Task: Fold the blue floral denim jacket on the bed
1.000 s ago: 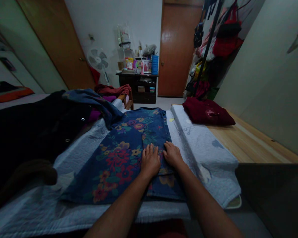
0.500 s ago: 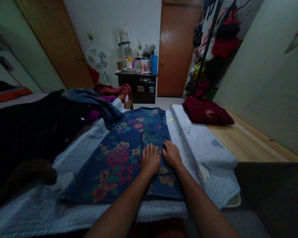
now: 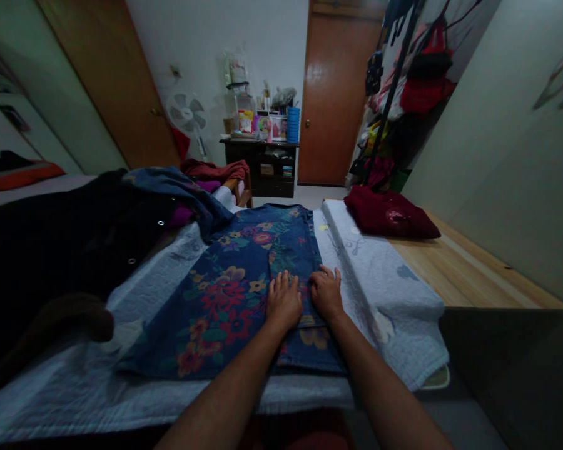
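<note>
A dark blue garment with a red and yellow flower print [image 3: 229, 294] lies spread on the pale quilted sheet [image 3: 403, 306], its right part folded over in a strip. My left hand [image 3: 285, 303] rests flat on that folded strip, fingers stretched out. At the strip's right edge, my right hand [image 3: 327, 294] has its index finger bent down at the cloth and its other fingers raised. The thumb is hidden, and the fingertips seem to pinch the edge. Part of the garment's upper left runs under or against a bunched blue cloth [image 3: 178, 187].
To the left lies a heap of black clothing [image 3: 65, 231] with metal eyelets. A folded dark red garment [image 3: 389, 212] sits on a wooden board [image 3: 478, 275] at the right. Beyond the bed stand a white fan [image 3: 187, 112], a dark cabinet [image 3: 234, 165] and a wooden door [image 3: 331, 94].
My right hand has shifted slightly right to the garment's edge, and its fingers have gone from flat to bent. The left hand stays where it was.
</note>
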Demonstrator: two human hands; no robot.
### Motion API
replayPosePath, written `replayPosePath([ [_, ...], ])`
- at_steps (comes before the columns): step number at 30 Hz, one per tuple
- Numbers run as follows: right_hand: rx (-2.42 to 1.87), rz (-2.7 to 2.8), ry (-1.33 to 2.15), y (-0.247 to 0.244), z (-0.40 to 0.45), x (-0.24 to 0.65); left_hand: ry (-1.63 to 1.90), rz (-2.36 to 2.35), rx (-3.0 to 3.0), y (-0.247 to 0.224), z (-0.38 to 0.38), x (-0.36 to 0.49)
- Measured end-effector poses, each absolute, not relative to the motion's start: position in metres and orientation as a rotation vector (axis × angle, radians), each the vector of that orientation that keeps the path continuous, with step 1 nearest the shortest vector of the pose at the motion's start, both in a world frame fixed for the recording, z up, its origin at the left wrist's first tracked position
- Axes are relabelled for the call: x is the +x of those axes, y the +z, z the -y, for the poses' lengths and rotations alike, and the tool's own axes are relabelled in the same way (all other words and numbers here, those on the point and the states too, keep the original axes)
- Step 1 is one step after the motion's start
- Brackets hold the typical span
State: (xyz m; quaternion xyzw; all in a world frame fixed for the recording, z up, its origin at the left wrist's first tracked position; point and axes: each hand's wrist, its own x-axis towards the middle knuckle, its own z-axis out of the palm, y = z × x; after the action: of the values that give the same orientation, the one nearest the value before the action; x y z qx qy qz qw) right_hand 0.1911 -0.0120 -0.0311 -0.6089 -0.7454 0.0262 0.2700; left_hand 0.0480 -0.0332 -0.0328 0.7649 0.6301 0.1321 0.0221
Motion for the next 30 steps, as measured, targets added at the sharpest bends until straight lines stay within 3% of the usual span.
replayPosePath([
  [12, -1.697, 2.209, 0.433, -0.025, 0.02, 0.193, 0.407, -1.952, 2.373, -0.033, 0.032, 0.048],
  [30, -1.661, 2.086, 0.246, -0.037, 0.064, 0.182, 0.432, -1.961, 2.363, -0.034, 0.033, 0.047],
])
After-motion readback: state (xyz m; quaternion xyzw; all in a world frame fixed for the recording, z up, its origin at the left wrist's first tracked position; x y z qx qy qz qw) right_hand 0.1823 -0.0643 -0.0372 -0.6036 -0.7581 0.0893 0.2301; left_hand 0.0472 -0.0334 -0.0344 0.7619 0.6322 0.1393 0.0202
